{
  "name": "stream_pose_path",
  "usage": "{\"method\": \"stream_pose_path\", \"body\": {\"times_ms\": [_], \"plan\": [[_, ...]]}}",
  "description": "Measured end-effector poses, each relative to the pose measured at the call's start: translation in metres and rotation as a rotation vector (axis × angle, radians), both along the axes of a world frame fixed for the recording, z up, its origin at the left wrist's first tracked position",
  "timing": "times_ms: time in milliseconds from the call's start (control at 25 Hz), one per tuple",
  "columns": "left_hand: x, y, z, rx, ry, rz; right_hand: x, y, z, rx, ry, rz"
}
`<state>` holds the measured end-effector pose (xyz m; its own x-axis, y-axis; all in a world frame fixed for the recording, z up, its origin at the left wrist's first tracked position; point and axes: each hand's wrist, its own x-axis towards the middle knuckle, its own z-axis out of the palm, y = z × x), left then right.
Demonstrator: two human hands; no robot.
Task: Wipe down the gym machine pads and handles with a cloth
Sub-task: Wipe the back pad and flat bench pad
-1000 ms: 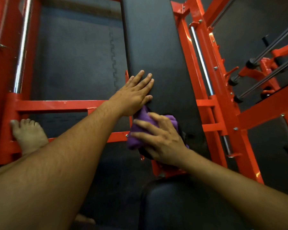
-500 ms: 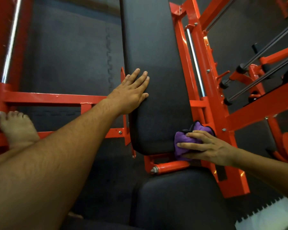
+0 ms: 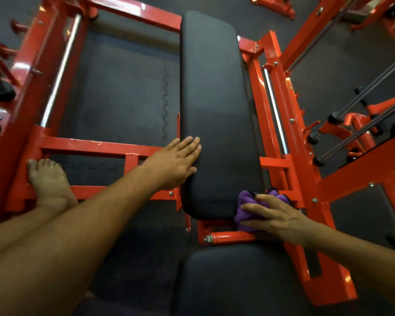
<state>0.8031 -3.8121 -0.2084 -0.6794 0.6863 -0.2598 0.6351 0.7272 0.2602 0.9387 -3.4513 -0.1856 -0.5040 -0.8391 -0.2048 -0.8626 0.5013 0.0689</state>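
A long black back pad (image 3: pixel 217 106) runs up the middle of the orange gym machine. My left hand (image 3: pixel 173 164) lies flat on the pad's lower left edge, fingers straight. A bunched purple cloth (image 3: pixel 245 209) sits against the pad's lower right corner. My right hand (image 3: pixel 275 217) presses on the cloth with its fingers spread over it; part of the cloth is hidden under the hand. A black seat pad (image 3: pixel 233 279) lies below, nearest to me.
The orange frame (image 3: pixel 303 169) rises on the right with chrome rods (image 3: pixel 275 110) and black-tipped bars (image 3: pixel 360 131). An orange crossbar (image 3: pixel 89 145) and a chrome rod (image 3: pixel 57 76) stand on the left. My bare foot (image 3: pixel 48 181) rests on the frame. Dark rubber floor mats lie beneath.
My right hand slid the purple cloth from the pad's lower left across to its lower right corner. The view has tilted up, showing the whole pad. My left hand has stayed on the pad's edge.
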Motion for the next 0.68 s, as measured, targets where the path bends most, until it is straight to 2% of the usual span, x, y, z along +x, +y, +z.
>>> {"method": "stream_pose_path", "body": {"times_ms": [120,200,280,440,520,600,680], "plan": [[0.05,0.011,0.008,0.179,0.0,-0.07,-0.016,0.019,0.026,-0.058,-0.005,-0.165],[0.1,0.035,0.002,0.342,-0.072,-0.306,-0.044,0.007,0.041,-0.16,-0.001,-0.326],[0.147,0.054,-0.006,0.348,-0.173,-0.556,-0.077,-0.014,0.05,-0.204,0.027,-0.376],[0.175,0.042,-0.019,0.398,-0.2,-0.58,-0.139,-0.098,0.05,-0.198,0.006,-0.144],[0.178,0.033,-0.021,0.409,-0.203,-0.597,-0.147,-0.156,0.033,-0.165,-0.069,0.009],[0.179,0.031,-0.021,0.389,-0.187,-0.643,-0.137,-0.205,0.016,-0.027,-0.176,0.222],[0.175,0.032,-0.023,0.37,-0.231,-0.663,-0.102,-0.231,-0.005,0.198,-0.223,0.504]]}}
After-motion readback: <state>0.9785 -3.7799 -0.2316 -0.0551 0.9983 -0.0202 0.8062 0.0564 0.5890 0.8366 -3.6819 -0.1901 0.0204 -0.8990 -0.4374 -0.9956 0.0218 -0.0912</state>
